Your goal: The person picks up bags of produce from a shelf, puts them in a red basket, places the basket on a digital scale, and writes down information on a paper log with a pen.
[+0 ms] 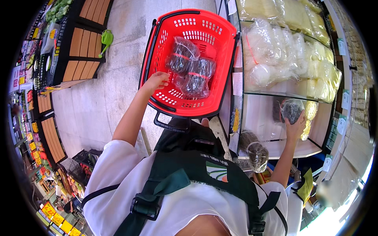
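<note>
My left hand (158, 81) hangs over the near left side of a red plastic shopping basket (189, 109), fingers loosely bent and holding nothing. Inside the basket lie clear-wrapped bundles of a dark dried food: one bundle (179, 60) towards the far side and another (197, 77) nearer, both with red bands. My right hand (295, 126) reaches into a shelf compartment (265, 115) and grips a dark plastic-wrapped bundle (291, 110). Beside that bundle, a second dark pack (277, 109) is partly hidden. A yellow pack (308, 118) rests to its right.
A clear divider edge (289, 97) separates this compartment from white noodle-like packs (271, 56) beyond. A brown wrapped bundle (254, 150) lies at the shelf's near left corner. Left across the floor (124, 59) stand wood-slatted produce stands (84, 42) and a green watering can (107, 38).
</note>
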Motion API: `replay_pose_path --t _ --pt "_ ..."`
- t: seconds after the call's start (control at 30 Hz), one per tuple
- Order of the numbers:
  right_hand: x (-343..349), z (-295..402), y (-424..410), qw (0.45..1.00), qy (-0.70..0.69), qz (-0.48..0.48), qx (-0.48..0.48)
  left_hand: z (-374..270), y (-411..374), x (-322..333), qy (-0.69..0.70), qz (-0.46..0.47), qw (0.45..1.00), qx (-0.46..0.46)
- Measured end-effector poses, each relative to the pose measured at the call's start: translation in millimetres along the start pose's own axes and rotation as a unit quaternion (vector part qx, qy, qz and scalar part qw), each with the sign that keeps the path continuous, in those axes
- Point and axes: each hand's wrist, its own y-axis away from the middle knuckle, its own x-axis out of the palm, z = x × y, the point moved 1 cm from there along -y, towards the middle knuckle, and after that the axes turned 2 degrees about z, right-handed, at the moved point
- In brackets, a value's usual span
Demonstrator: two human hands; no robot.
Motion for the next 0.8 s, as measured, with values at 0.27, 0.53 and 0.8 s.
replay_pose_path --t 0.27,0.53,0.8 --pt "-30.3 47.5 -2.0 0.989 0.142 -0.015 0.042 21.4 -107.2 35.9 -0.165 0.124 0.978 -0.022" --pt "-66.2 194.3 32.5 0.966 -0.248 0.052 -0.057 87.4 -144.8 109.5 -0.108 0.014 0.994 0.025" --pt "-12.3 334.0 72.4 0.836 -0.409 0.334 -0.149 40.1 -148.2 95.2 -0.06 0.172 0.983 -0.024"
